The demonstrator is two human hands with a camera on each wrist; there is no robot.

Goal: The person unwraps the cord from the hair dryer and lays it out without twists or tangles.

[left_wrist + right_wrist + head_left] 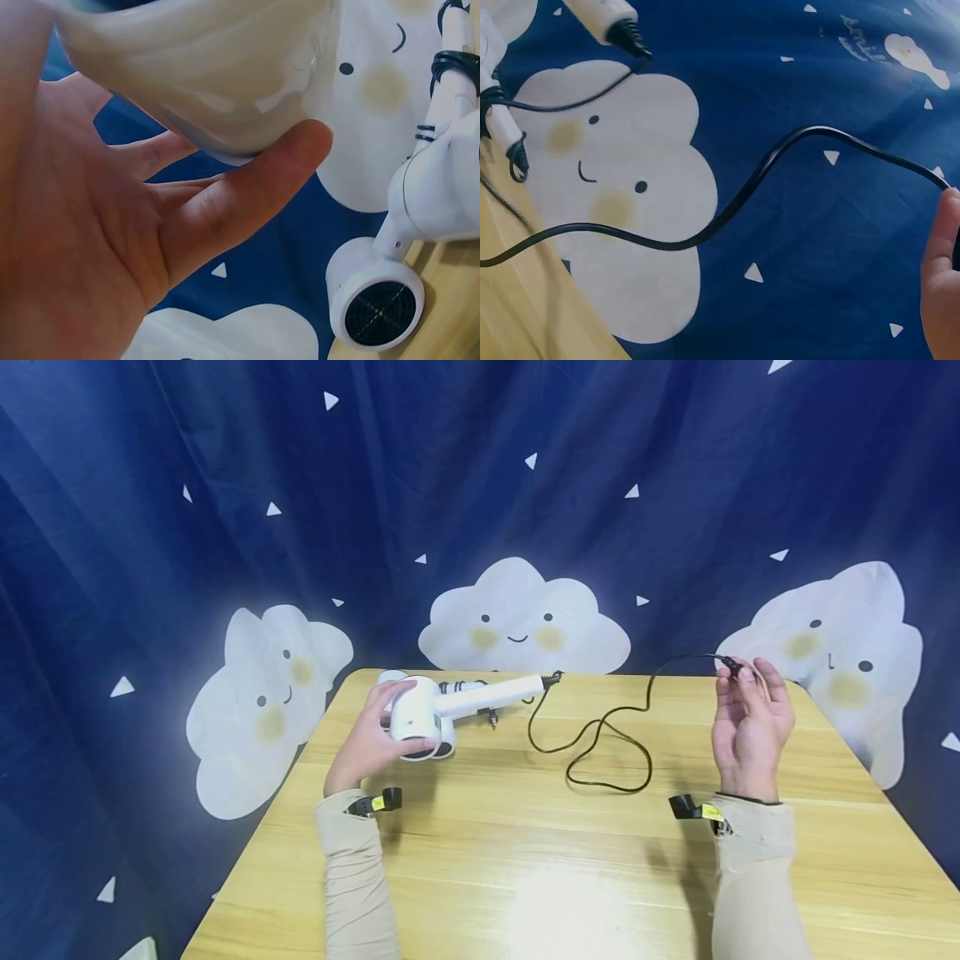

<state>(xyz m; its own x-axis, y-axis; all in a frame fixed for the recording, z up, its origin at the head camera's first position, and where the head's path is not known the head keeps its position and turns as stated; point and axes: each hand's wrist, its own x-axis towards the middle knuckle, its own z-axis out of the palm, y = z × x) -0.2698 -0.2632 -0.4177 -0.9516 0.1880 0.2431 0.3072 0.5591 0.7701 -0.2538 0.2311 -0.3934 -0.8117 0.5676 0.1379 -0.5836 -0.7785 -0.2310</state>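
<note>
My left hand [367, 745] grips the head of a white hair dryer [417, 714] at the table's left side, thumb on the near side and fingers on the far side. The dryer's handle [491, 695] points right. From the handle's end a black cord [649, 768] loops across the table and rises to the right. My right hand [753, 731], palm up above the right side, pinches the black plug [732, 666] at the cord's end. In the left wrist view the held dryer [202, 75] is cut off at the top. The plug is mostly out of frame in the right wrist view.
Behind the held dryer lie more white hair dryers [439, 187], at least one with its black cord wrapped round the handle. The wooden table [525, 852] ends at a dark blue curtain [480, 468] with white clouds and triangles.
</note>
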